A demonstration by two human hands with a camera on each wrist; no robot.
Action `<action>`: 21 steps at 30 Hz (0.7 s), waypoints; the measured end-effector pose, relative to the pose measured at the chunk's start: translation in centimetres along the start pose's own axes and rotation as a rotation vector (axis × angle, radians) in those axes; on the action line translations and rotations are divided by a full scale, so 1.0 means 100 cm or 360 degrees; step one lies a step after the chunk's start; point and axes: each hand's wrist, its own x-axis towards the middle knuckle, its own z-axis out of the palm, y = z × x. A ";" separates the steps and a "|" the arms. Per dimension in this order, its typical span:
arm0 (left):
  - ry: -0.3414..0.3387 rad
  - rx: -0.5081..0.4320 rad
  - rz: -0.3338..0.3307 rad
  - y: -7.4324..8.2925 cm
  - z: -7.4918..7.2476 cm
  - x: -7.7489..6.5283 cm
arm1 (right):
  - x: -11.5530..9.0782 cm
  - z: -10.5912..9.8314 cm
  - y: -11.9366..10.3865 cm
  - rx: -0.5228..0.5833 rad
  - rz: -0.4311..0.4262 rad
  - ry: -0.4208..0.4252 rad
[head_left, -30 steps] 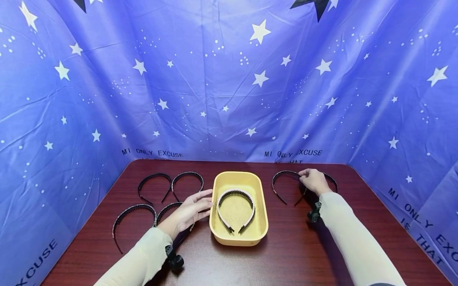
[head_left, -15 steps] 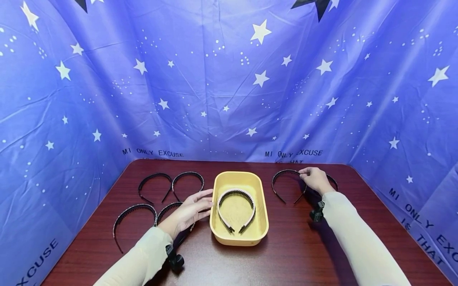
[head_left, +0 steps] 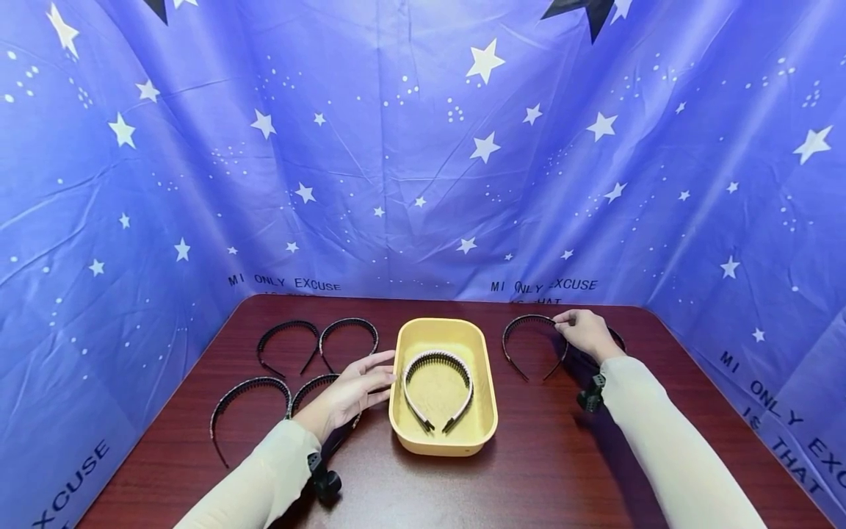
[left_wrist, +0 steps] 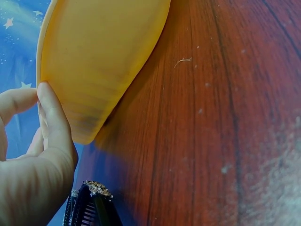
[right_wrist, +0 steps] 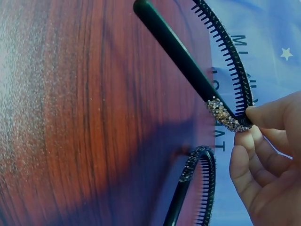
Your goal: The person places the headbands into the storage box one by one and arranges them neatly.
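A yellow plastic basin [head_left: 490, 382] stands mid-table, with a pale headband [head_left: 406, 389] lying inside it. My left hand [head_left: 353, 389] rests its outstretched fingertips on the basin's left rim; the left wrist view has them at the rim and outer wall. My right hand [head_left: 584, 332] pinches a dark headband [head_left: 507, 345] between thumb and fingertips. In the right wrist view this headband shows a glittery bend [right_wrist: 225, 115] at the fingertips and black inner teeth. Another dark headband [head_left: 618, 338] lies partly hidden behind the right hand.
On the left of the table are several dark headbands: two at the back, one [head_left: 287, 323] beside another [head_left: 348, 321], and more in front [head_left: 254, 382], partly covered by the left hand. A blue star-patterned curtain [head_left: 410, 169] closes off the back and both sides.
The right wrist has shifted slightly to the right while its fingertips keep hold of the headband. The left hand stays at the basin's rim.
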 end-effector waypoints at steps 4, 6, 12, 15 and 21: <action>0.0007 0.0003 0.0001 0.000 0.000 0.000 | 0.000 -0.003 -0.003 -0.0018 -0.0029 0.0030; 0.0006 0.0005 0.0002 0.000 0.000 0.000 | 0.000 -0.005 -0.004 -0.0025 -0.0049 0.0041; 0.0005 0.0011 -0.0001 0.001 0.000 -0.001 | 0.000 -0.009 -0.004 -0.0037 -0.0095 0.0048; 0.0005 0.0005 0.0001 0.001 0.000 0.000 | -0.001 -0.013 -0.008 -0.0033 -0.0110 0.0027; 0.0014 -0.0002 0.0001 0.000 0.001 -0.001 | -0.007 -0.018 -0.013 0.0065 -0.0073 -0.0061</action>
